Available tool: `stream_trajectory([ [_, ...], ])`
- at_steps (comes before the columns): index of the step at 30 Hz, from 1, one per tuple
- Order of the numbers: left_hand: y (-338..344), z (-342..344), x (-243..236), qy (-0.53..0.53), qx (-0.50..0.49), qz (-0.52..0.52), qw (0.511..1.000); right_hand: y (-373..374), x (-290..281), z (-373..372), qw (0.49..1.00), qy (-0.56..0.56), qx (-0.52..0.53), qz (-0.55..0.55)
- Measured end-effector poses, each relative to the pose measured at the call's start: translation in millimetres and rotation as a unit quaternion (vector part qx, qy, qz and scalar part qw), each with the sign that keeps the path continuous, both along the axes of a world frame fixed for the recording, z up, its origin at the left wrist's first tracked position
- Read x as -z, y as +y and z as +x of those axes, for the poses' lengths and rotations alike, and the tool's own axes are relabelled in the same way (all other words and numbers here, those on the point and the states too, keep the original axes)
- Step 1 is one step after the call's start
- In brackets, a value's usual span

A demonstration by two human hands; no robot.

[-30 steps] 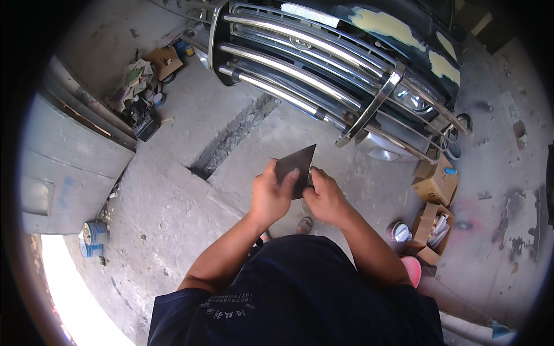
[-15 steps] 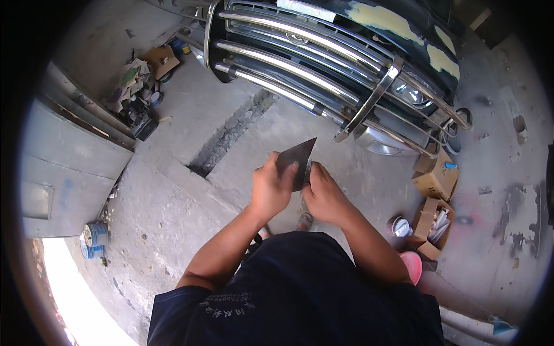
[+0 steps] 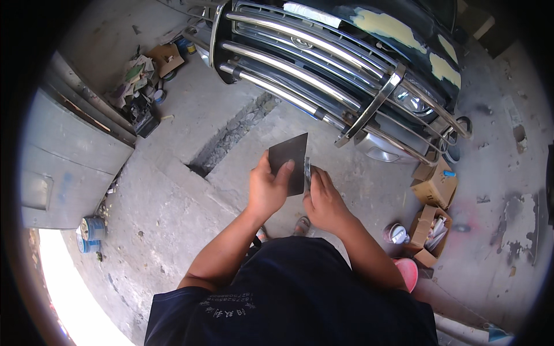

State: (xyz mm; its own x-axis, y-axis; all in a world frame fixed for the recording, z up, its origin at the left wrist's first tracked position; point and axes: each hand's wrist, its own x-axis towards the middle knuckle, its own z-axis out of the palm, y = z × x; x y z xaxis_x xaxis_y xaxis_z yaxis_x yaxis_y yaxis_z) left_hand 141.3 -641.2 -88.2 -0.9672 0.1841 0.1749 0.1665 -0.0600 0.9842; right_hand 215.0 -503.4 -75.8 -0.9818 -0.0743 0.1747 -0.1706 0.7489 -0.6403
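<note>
My left hand [image 3: 266,189] is closed on a thin, dark, flat plate [image 3: 291,153], its thumb lying across the face. The plate is held up in front of my body with one corner pointing up and away. My right hand [image 3: 326,202] is closed on a narrow grey flat piece [image 3: 307,170], seen nearly edge-on. That piece stands close beside the plate's right edge; whether the two touch I cannot tell. The right fingers partly hide it, and its exact kind does not show.
Ahead is a dark vehicle with a chrome bull bar [image 3: 300,72] and pale yellow patches [image 3: 388,29] on its hood. A rubble-filled trench [image 3: 234,135] cuts the concrete floor. Cardboard boxes [image 3: 434,187] stand at right, paint cans [image 3: 92,229] at left.
The dark plate has turned so that more of its face shows, and its tip has shifted left. My right hand has lowered slightly, and the grey piece beside the plate shows more.
</note>
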Motion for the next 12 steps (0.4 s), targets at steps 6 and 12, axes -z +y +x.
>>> stream_trajectory([
  [6, -8.6, -4.2, -5.8, -0.048, 0.050, 0.072, 0.995, 6.4, 6.5, 8.6, 0.999, -0.030, 0.019, -0.008],
  [12, -5.2, 2.2, 17.0, -0.228, 0.022, 0.149, 0.962, 28.6, -23.7, 1.4, 0.990, -0.014, 0.058, -0.128],
])
